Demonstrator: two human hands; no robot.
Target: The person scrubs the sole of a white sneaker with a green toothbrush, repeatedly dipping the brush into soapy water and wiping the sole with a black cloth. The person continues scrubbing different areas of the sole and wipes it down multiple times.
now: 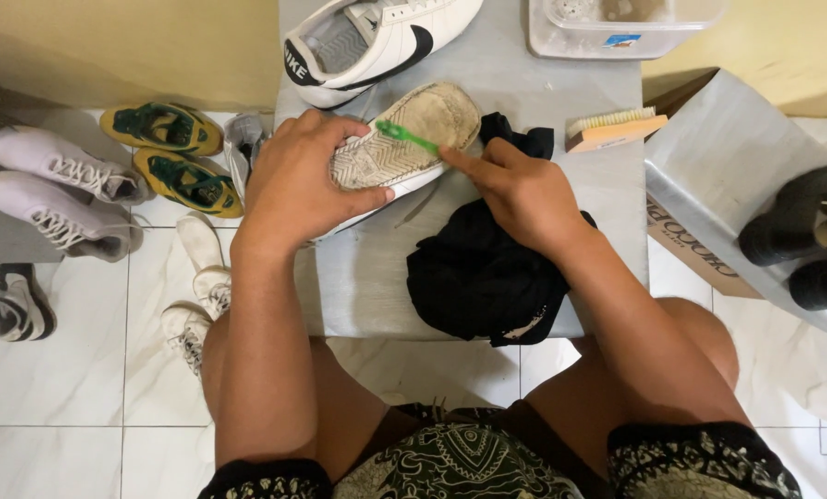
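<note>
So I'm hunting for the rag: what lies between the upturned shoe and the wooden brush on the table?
In the head view, a black cloth lies between the upturned shoe and the wooden brush, partly under the right hand.

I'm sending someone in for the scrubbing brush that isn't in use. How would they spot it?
Start at the grey table. Near its back right, beside the black cloth, lies the wooden brush. Unlike the thin green brush in the right hand, it is a pale block with cream bristles.

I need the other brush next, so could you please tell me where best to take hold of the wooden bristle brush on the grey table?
Probably grip the wooden bristle brush across its long wooden block, coming from above: it lies alone on the grey table, bristles turned away, both long sides free.
</note>
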